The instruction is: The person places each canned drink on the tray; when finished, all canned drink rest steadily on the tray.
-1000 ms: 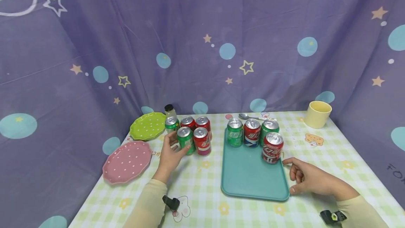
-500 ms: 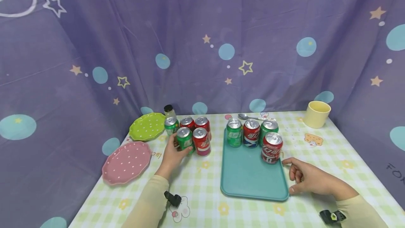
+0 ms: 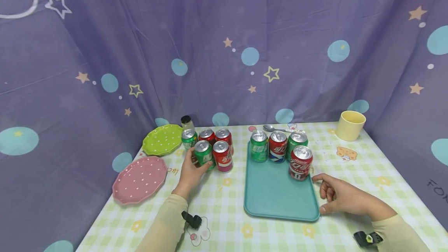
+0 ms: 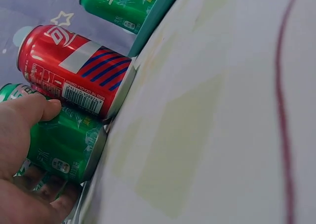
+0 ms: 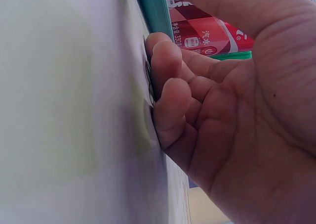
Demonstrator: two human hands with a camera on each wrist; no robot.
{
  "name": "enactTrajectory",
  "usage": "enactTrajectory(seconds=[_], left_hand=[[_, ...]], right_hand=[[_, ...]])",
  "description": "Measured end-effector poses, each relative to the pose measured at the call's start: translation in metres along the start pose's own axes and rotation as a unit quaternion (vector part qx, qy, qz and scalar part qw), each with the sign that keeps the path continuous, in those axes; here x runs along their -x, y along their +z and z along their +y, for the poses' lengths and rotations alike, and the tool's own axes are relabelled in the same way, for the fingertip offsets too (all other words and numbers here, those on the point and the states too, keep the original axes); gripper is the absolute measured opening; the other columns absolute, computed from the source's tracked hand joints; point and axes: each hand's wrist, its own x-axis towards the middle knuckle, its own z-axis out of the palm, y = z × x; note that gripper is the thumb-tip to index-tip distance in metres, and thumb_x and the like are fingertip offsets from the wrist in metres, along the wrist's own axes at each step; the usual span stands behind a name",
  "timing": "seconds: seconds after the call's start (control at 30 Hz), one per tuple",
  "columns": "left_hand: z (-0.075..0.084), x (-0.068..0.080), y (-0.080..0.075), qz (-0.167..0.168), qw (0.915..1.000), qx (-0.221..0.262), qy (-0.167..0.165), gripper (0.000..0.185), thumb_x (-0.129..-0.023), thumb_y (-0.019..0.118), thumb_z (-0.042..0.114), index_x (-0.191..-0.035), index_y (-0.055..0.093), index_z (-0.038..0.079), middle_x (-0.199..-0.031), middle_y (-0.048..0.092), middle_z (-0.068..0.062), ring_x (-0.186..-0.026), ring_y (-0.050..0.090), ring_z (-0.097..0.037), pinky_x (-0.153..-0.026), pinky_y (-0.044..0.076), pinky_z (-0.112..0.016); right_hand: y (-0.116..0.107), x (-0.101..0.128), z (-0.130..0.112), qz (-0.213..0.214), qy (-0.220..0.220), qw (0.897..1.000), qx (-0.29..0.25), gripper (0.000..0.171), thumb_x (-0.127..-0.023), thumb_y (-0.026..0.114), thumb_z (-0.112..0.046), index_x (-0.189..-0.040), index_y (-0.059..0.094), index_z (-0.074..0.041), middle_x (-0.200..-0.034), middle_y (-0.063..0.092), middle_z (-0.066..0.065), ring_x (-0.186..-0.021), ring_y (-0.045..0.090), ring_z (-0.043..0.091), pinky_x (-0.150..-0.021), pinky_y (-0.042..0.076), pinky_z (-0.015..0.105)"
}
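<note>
Checked tablecloth [image 3: 224, 205] under a purple starred backdrop, teal tray [image 3: 276, 193] as landmark. Left of the tray, a cluster of five cans stands; the front green can [image 3: 204, 154] is gripped by the left hand [image 3: 190, 174], thumb and fingers curled round its side, confirmed in the left wrist view [image 4: 64, 145]. It touches a red can [image 3: 223, 156] on its tray side. A straight upward lift is judged best, so the touching red can is not toppled. Green can: upright, silver top, undented. Right hand [image 3: 341, 197] rests at the tray's right edge, fingers loosely curled, nothing held.
</note>
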Motion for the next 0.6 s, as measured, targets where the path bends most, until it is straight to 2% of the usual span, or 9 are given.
enactTrajectory(seconds=[0.17, 0.3, 0.43, 0.6], left_hand=[[-0.003, 0.001, 0.002, 0.017, 0.9998, 0.002, 0.008, 0.08, -0.086, 0.086, 0.007, -0.151, 0.04, 0.012, -0.141, 0.055, -0.02, -0.127, 0.056, -0.039, -0.107, 0.05, -0.053], [-0.002, 0.003, 0.002, 0.043, 0.9987, 0.014, 0.023, 0.079, -0.085, 0.088, 0.007, -0.149, 0.042, 0.011, -0.14, 0.054, -0.018, -0.126, 0.056, -0.038, -0.106, 0.05, -0.052], [0.005, 0.006, -0.001, 0.079, 0.9953, 0.036, 0.043, 0.075, -0.084, 0.089, 0.006, -0.144, 0.045, 0.01, -0.137, 0.055, -0.015, -0.125, 0.055, -0.037, -0.105, 0.051, -0.051], [0.02, 0.01, -0.009, 0.118, 0.9902, 0.034, 0.067, 0.072, -0.083, 0.089, 0.007, -0.142, 0.047, 0.009, -0.133, 0.058, -0.012, -0.12, 0.057, -0.031, -0.103, 0.052, -0.048]], right_hand=[[0.0, 0.001, -0.001, 0.001, 0.003, 1.0, 0.001, 0.091, -0.08, 0.092, -0.015, -0.15, 0.037, 0.007, -0.097, 0.055, 0.013, -0.074, 0.054, 0.014, -0.06, 0.048, 0.027], [0.0, 0.002, -0.001, 0.003, 0.001, 1.0, 0.007, 0.091, -0.08, 0.092, -0.015, -0.149, 0.037, 0.007, -0.097, 0.055, 0.012, -0.074, 0.055, 0.014, -0.06, 0.049, 0.027], [0.0, 0.001, 0.0, 0.002, -0.003, 1.0, 0.008, 0.091, -0.08, 0.092, -0.017, -0.149, 0.038, 0.007, -0.097, 0.055, 0.012, -0.074, 0.055, 0.014, -0.06, 0.049, 0.027], [0.0, 0.001, 0.0, 0.002, 0.001, 1.0, 0.012, 0.091, -0.08, 0.092, -0.019, -0.148, 0.038, 0.006, -0.097, 0.056, 0.013, -0.074, 0.056, 0.014, -0.061, 0.05, 0.027]])
